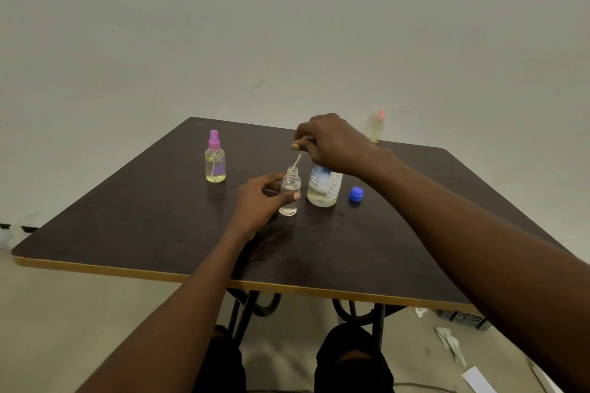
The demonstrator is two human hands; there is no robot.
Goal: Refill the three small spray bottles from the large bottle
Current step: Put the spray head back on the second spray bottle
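The open bottle stands upright just left of the frame's centre, on the dark table. It has no top on its neck. The left hand grips it from the left, with the thumb across its front and the fingers curled round behind. How much liquid it holds cannot be told.

Above it, the right hand is clenched around the head of a sprayer. The head is mostly hidden in the fingers. The sprayer's thin tube slants down from the hand and its lower end is inside the bottle's neck.

Just right of the open bottle stands the big bottle, partly behind the right wrist. It has a label and pale yellow liquid in its lower part. A blue cap lies on the table just to its right.

Well to the left stands the purple bottle, its sprayer on, filled with yellowish liquid. The pink bottle stands at the table's far edge, right of centre, and looks blurred.

Along the lower right edge, paper scraps and a small box lie on the floor.
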